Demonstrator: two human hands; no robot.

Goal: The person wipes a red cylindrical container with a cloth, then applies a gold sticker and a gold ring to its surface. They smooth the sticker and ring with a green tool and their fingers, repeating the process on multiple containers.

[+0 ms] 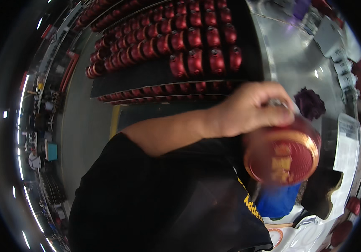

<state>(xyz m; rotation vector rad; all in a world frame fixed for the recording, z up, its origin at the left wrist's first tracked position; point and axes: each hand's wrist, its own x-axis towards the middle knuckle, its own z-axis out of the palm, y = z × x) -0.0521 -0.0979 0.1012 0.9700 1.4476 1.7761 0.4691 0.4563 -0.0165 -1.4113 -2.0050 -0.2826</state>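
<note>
while red jars [195,62] stand in rows, the left hand [249,105] holds a gold-banded jar [300,159] — fingers [280,117] pinching its neck [276,102]

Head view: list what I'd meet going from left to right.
Teal box, rows of red jars, large red jar gripped by the left hand, small white items.

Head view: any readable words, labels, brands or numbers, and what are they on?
Yellow lettering on the black garment: partly readable, cut by folds; wording not copied here.
Gold characters on the red round vessel in the left hand: motion-blurred, not reliably readable.
Racked red vessels: no legible text at this size.
</note>
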